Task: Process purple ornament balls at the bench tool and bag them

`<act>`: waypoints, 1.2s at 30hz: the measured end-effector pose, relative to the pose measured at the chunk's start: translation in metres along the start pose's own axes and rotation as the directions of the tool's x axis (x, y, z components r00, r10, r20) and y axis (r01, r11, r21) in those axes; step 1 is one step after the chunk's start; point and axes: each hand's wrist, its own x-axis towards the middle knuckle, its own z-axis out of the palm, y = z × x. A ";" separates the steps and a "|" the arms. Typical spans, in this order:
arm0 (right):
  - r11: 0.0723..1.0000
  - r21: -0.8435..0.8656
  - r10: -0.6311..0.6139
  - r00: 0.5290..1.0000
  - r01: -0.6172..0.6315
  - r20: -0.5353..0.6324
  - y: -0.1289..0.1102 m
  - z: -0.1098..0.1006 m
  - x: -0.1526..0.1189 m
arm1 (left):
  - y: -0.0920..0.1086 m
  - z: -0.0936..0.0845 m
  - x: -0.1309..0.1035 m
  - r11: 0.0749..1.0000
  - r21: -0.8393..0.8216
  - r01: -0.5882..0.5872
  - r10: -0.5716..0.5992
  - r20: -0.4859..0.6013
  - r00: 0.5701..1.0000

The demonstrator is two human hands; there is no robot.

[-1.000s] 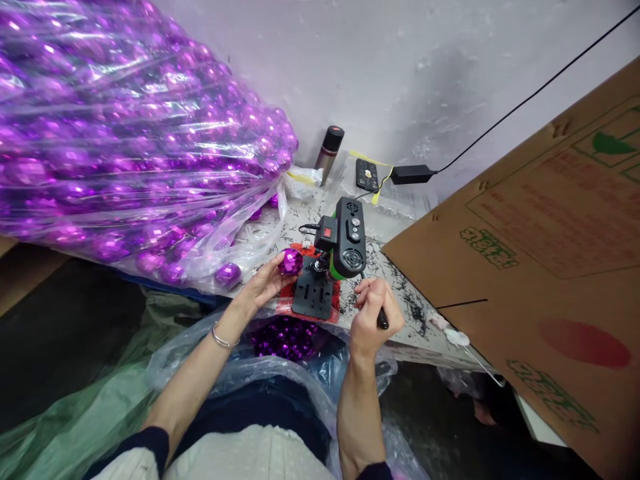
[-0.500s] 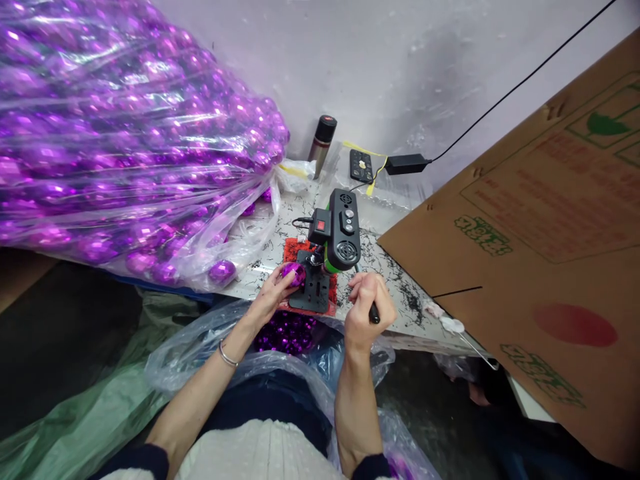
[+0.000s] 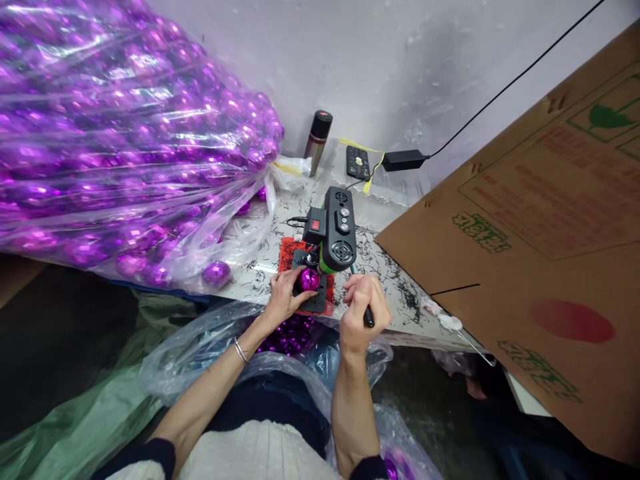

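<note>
- Since the earlier head-camera frames, the left hand (image 3: 286,297) has been carrying the purple ball (image 3: 309,280) rightward, from the side edge of the black base plate (image 3: 317,305) to over its middle; the right hand (image 3: 367,308) is keeping nearly the same pose.
- Head view: the left hand is pinching the purple ball, its fingers curving round the far left side and its thumb reaching along the near side.
- The ball is sitting just in front of the black device (image 3: 341,233), low over the base plate; whether it is touching the plate I cannot tell, since its underside is staying hidden.
- Being round, the ball is showing no clear long axis, and no cap or hole is facing the camera.
- The right hand is making a fist round a black handle (image 3: 369,317), whose end is poking out toward the person and slightly right; the fist is hiding its middle.
- The device's long axis is running away from the person, toward the wall.
- The left hand and the plate are partly covering the red mat (image 3: 286,252).
- The bag of purple balls (image 3: 150,153) is running off the left edge, its contents blurring behind shiny plastic.
- The carton (image 3: 540,267) is being cut off at the right edge.
</note>
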 end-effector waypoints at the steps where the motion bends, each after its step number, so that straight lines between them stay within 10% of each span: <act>1: 1.000 -0.003 0.001 1.000 -0.001 -0.001 0.000 0.000 0.000 | 0.001 0.002 0.001 0.999 0.005 -0.037 0.037 0.003 0.999; 36: 0.986 -0.063 -0.158 0.979 0.151 -0.128 0.059 0.016 -0.058 | 0.009 0.004 0.001 0.986 -0.168 -0.021 0.023 0.014 1.000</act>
